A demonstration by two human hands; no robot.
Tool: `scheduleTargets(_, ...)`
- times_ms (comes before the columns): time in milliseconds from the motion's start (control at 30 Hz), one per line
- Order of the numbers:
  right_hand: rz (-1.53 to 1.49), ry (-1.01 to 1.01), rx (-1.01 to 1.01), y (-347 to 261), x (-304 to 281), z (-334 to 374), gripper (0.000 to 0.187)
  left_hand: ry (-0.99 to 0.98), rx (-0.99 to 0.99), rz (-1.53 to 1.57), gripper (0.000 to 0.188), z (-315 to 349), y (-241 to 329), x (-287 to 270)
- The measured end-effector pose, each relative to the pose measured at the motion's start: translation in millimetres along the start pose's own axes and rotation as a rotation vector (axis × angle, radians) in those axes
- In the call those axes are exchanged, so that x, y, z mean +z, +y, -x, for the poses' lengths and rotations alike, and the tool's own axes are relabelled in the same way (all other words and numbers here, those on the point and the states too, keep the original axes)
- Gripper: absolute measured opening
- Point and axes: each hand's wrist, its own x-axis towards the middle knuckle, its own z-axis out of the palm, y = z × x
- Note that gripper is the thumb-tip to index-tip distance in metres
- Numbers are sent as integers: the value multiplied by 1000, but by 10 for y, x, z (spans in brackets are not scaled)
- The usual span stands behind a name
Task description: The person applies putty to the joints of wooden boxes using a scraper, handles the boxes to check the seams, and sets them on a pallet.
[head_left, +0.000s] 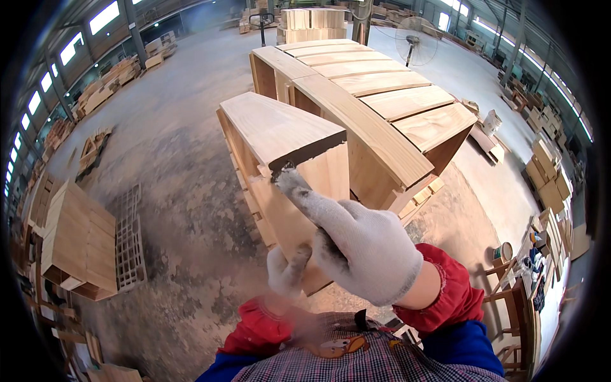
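The scene was a large workshop hall with a dusty grey concrete floor [184, 159], strip windows along the left wall and a steel-framed roof. Stacks of pale timber lay along the left side, a pedestal fan [414, 41] stood at the far end, and 2 paint tins [503, 251] sat among wood parts at the right. A grey plastic crate [129, 245] stood on the floor at the left beside a finished wooden box [79, 239].

Directly ahead stood a tall wooden cabinet [280, 127] of light pine, resting on slats, with a row of larger matching cabinets [369, 95] just behind it, running away toward the far end of the hall.

The right hand [363, 245], in a white knit glove stained dark at the fingers, was closed around a putty knife [283, 172]; only the small dark blade showed past the extended forefinger, and the handle was hidden inside the fist. The blade lay ahead of and above the grip, touching the near top corner of the cabinet, where a dark smear ran along the front edge of the top board. The tool's long axis ran from the palm up and to the left, away from the person, its tip pointing at that edge.

The left hand [286, 270], also gloved, sat lower against the cabinet's front face, fingers curled; whether it pinched anything could not be told
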Motion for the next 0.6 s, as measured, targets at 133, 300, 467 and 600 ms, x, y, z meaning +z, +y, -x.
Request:
scheduleTargets(133,-18,-4,-21,-25,-113,14,49,-19,14,2,28,22,-146,-115)
scheduleTargets(300,68,27,-50,132,-166,-88,49,-61,-34,-7,27,20,-70,-82)
scheduleTargets(467,68,53,-29,359,-346,-34,42,81,-55,13,22,62,-29,-70)
scheduleTargets(600,59,46,82,528,-571,16,38,196,63,-124,21,36,14,16)
